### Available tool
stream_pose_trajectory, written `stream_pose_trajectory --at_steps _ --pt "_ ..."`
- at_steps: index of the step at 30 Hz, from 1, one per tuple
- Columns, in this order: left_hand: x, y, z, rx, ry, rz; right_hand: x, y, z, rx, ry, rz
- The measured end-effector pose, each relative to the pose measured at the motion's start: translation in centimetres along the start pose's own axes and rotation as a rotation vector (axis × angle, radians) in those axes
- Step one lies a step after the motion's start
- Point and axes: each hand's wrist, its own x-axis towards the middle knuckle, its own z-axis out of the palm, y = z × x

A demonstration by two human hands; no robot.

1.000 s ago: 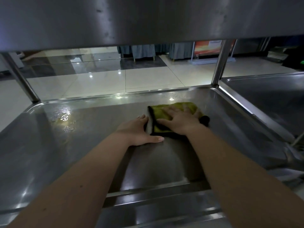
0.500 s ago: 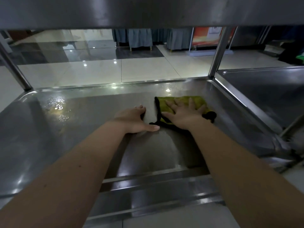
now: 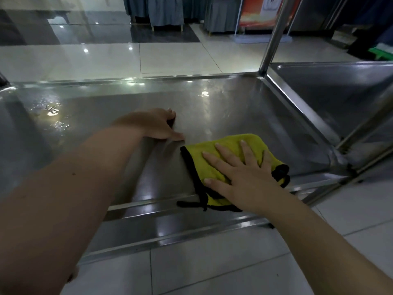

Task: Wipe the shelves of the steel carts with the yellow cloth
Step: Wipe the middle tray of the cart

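Note:
A yellow cloth (image 3: 231, 145) with black edging lies folded on the steel cart shelf (image 3: 106, 116), near its front right corner. My right hand (image 3: 240, 175) presses flat on the cloth with fingers spread. To the left of the cloth, my left hand (image 3: 157, 124) rests on the bare shelf, apart from the cloth, thumb stretched toward it. Part of the cloth's near edge reaches the shelf's front lip.
An upright steel post (image 3: 274, 37) rises at the shelf's back right corner. A second cart's shelf (image 3: 331, 92) adjoins on the right. Water drops (image 3: 53, 111) glisten at the shelf's back left. Tiled floor lies in front and behind.
My right hand has dragged the cloth from the back of the shelf toward the front edge. The left hand stays planted. The upper shelf has left the view.

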Motion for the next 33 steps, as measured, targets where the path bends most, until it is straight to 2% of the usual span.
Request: stream_pose_trajectory --at_steps 6,10,14,18,23,25,27,33 --pt "0.4 -0.9 -2.0 0.080 -0.134 0.033 8.4 0.3 -1.6 0.028 -0.064 0.054" --pt "0.2 -1.1 -1.5 0.077 -0.126 0.051 16.9 -0.7 -3.2 0.034 -0.069 0.123" --pt "-0.2 -1.1 -1.4 0.013 -0.134 0.012 19.8 -2.1 -3.5 0.026 -0.052 0.143" --pt "-0.6 -0.5 -1.7 -0.008 -0.137 -0.005 16.3 -1.7 -3.2 0.035 -0.068 0.087" --pt "-1.0 1.0 -1.5 0.043 -0.130 -0.019 5.9 -1.0 -1.0 0.028 -0.114 0.030" --pt "-1.3 2.2 -0.5 -0.046 -0.123 -0.031 2.3 -1.1 -0.4 0.007 -0.071 0.035" --pt "-2.2 3.0 1.1 -0.119 -0.059 -0.038 1.0 -1.0 -0.3 -0.002 -0.033 0.044" --pt "-4.7 3.2 4.8 -0.007 0.356 -0.049 6.0 0.6 -0.9 0.031 0.003 0.048"
